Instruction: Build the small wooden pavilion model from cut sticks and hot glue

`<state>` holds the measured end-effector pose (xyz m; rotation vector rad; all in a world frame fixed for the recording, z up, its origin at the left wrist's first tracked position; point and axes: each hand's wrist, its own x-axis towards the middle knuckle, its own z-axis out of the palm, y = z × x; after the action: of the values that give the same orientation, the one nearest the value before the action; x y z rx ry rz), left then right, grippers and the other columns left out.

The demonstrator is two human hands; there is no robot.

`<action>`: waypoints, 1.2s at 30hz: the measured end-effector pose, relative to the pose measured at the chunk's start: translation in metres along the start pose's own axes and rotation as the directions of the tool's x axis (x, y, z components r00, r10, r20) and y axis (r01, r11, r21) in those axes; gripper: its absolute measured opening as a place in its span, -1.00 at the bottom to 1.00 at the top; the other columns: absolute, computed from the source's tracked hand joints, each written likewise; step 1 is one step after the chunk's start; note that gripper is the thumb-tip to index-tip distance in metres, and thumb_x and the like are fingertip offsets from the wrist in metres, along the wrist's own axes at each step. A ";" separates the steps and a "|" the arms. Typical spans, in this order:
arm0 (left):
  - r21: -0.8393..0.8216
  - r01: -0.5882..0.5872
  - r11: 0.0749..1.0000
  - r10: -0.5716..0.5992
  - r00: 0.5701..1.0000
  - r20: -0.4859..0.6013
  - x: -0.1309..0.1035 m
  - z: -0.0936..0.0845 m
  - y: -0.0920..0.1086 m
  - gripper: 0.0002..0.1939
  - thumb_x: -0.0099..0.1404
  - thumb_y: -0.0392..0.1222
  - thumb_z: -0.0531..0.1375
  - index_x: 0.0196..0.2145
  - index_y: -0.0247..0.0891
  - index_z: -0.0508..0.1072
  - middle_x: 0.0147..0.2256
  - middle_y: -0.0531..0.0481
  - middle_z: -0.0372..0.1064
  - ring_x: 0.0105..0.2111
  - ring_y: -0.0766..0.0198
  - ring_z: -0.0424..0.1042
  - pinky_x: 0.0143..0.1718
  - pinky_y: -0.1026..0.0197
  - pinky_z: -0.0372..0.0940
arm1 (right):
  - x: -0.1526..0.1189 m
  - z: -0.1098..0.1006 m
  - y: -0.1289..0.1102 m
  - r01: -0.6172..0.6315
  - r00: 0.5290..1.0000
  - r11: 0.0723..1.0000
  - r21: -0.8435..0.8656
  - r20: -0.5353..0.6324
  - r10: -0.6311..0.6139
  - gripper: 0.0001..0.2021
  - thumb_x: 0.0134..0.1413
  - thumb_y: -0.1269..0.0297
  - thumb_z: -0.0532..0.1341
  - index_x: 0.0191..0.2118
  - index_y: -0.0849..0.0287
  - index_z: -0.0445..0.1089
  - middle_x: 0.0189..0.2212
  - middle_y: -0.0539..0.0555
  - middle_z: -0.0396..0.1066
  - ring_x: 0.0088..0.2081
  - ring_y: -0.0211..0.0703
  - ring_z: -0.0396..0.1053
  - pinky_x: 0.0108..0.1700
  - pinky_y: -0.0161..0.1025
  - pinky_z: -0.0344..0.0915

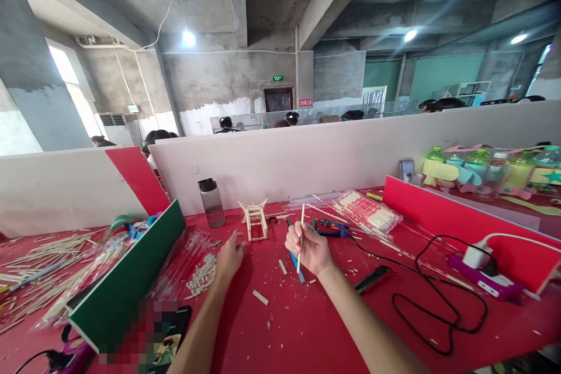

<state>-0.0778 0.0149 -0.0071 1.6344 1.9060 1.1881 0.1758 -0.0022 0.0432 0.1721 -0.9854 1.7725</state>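
My right hand [313,247] is closed around a thin pale wooden stick [303,216], which stands nearly upright between thumb and fingers. Below that hand, a slim blue tool [297,267] lies on the table, partly covered. My left hand [231,252] rests low over the table with its fingers loosely apart and nothing visible in them. Just beyond it stands a small frame built of wooden sticks [255,221], with flared corners at its top. A pile of short cut stick pieces [204,276] lies left of my left hand.
A green divider [131,274] and a red divider [464,228] flank the red table [280,339]. At the back are a water bottle [211,203] and bagged sticks [368,210]. A corded blue tool [333,228] and a purple power strip [486,280] lie right.
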 end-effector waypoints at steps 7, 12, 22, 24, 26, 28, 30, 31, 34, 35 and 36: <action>0.369 -0.058 0.928 0.035 0.997 0.069 0.006 0.014 0.003 -0.70 0.29 -0.21 0.21 -0.02 -0.16 0.51 -0.16 -0.10 0.60 -0.10 0.02 0.54 -0.18 0.20 0.28 | 0.003 -0.006 0.006 -0.028 0.998 0.999 -0.022 -0.065 0.027 -0.79 0.15 0.23 0.28 -0.45 0.21 0.41 -0.54 -0.01 0.25 -0.54 -0.31 0.17 -0.46 -0.30 0.10; 0.483 -0.069 0.873 0.045 0.997 0.062 0.015 0.018 0.007 -0.79 0.33 -0.16 0.16 -0.16 -0.15 0.57 -0.15 -0.11 0.59 -0.12 0.05 0.53 -0.21 0.22 0.27 | 0.003 -0.006 0.013 -0.074 0.994 0.995 -0.064 -0.080 0.069 -0.77 0.10 0.18 0.31 -0.47 0.21 0.41 -0.55 -0.01 0.25 -0.55 -0.30 0.17 -0.46 -0.27 0.09; 0.531 -0.067 0.845 0.017 0.995 0.099 0.010 0.005 0.009 -0.87 0.33 -0.25 0.12 -0.30 -0.24 0.48 -0.27 -0.14 0.56 -0.23 0.09 0.52 -0.34 0.26 0.16 | 0.004 -0.011 0.014 -0.094 0.992 0.989 -0.111 -0.100 0.083 -0.76 0.11 0.15 0.31 -0.47 0.20 0.42 -0.56 0.00 0.28 -0.56 -0.29 0.17 -0.46 -0.27 0.12; 0.512 -0.077 0.855 0.015 0.992 0.124 0.009 -0.004 0.009 -0.91 0.27 -0.29 0.16 -0.38 -0.25 0.45 -0.35 -0.12 0.53 -0.29 0.11 0.50 -0.39 0.27 0.11 | 0.004 -0.011 0.014 -0.094 0.991 0.990 -0.106 -0.105 0.083 -0.77 0.11 0.16 0.31 -0.46 0.20 0.43 -0.55 0.00 0.29 -0.55 -0.29 0.19 -0.46 -0.27 0.13; 0.478 -0.088 0.874 0.032 0.992 0.124 0.006 -0.015 0.011 -0.89 0.28 -0.29 0.13 -0.40 -0.24 0.42 -0.39 -0.09 0.49 -0.36 0.15 0.46 -0.43 0.27 0.05 | 0.005 -0.012 0.014 -0.096 0.991 0.990 -0.104 -0.108 0.085 -0.77 0.12 0.16 0.30 -0.45 0.19 0.44 -0.54 0.01 0.31 -0.54 -0.28 0.22 -0.45 -0.27 0.15; 0.426 -0.110 0.898 0.064 0.991 0.121 0.002 -0.026 0.015 -0.83 0.33 -0.22 0.07 -0.39 -0.23 0.40 -0.44 -0.03 0.44 -0.43 0.21 0.38 -0.46 0.27 0.00 | 0.005 -0.013 0.015 -0.112 0.988 0.987 -0.119 -0.122 0.097 -0.77 0.12 0.14 0.30 -0.44 0.19 0.45 -0.53 0.02 0.35 -0.52 -0.27 0.25 -0.43 -0.27 0.19; 0.358 -0.149 0.922 0.109 0.985 0.131 -0.004 -0.032 0.021 -0.74 0.38 -0.12 0.01 -0.41 -0.23 0.37 -0.49 0.03 0.36 -0.48 0.26 0.31 -0.47 0.27 -0.01 | 0.005 -0.014 0.017 -0.151 0.980 0.975 -0.166 -0.157 0.125 -0.76 0.11 0.12 0.31 -0.43 0.20 0.47 -0.50 0.04 0.39 -0.50 -0.25 0.30 -0.41 -0.27 0.21; 0.320 -0.174 0.931 0.134 0.981 0.142 -0.007 -0.034 0.025 -0.69 0.40 -0.07 -0.01 -0.43 -0.23 0.35 -0.51 0.05 0.33 -0.49 0.27 0.28 -0.46 0.28 0.01 | 0.005 -0.015 0.018 -0.182 0.972 0.962 -0.203 -0.182 0.146 -0.75 0.10 0.11 0.32 -0.42 0.21 0.48 -0.48 0.05 0.41 -0.48 -0.24 0.32 -0.39 -0.27 0.22; 0.181 -0.259 0.949 0.220 0.953 0.209 -0.018 -0.034 0.038 -0.54 0.43 0.08 -0.08 -0.48 -0.24 0.33 -0.53 0.07 0.31 -0.49 0.30 0.28 -0.42 0.29 0.13 | 0.004 -0.017 0.024 -0.286 0.943 0.893 -0.347 -0.267 0.199 -0.72 0.06 0.07 0.32 -0.41 0.22 0.50 -0.42 0.09 0.46 -0.45 -0.23 0.36 -0.33 -0.26 0.26; 0.112 -0.290 0.950 0.256 0.935 0.247 -0.022 -0.032 0.043 -0.54 0.42 0.11 -0.06 -0.47 -0.24 0.35 -0.51 0.06 0.34 -0.47 0.30 0.30 -0.38 0.29 0.18 | 0.004 -0.017 0.027 -0.315 0.934 0.863 -0.394 -0.292 0.207 -0.71 0.05 0.04 0.32 -0.40 0.22 0.51 -0.40 0.09 0.47 -0.45 -0.23 0.37 -0.31 -0.25 0.27; -0.055 -0.316 0.947 0.317 0.894 0.316 -0.026 -0.030 0.049 -0.57 0.39 0.11 0.01 -0.44 -0.26 0.39 -0.48 0.03 0.38 -0.44 0.28 0.34 -0.35 0.28 0.22 | 0.004 -0.017 0.030 -0.338 0.926 0.836 -0.433 -0.309 0.215 -0.70 0.03 0.02 0.33 -0.38 0.21 0.52 -0.40 0.09 0.47 -0.45 -0.23 0.37 -0.29 -0.24 0.28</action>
<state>-0.0624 -0.0211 0.0421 2.0520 1.4749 0.9562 0.1545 0.0094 0.0183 -0.5265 -1.2777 1.6918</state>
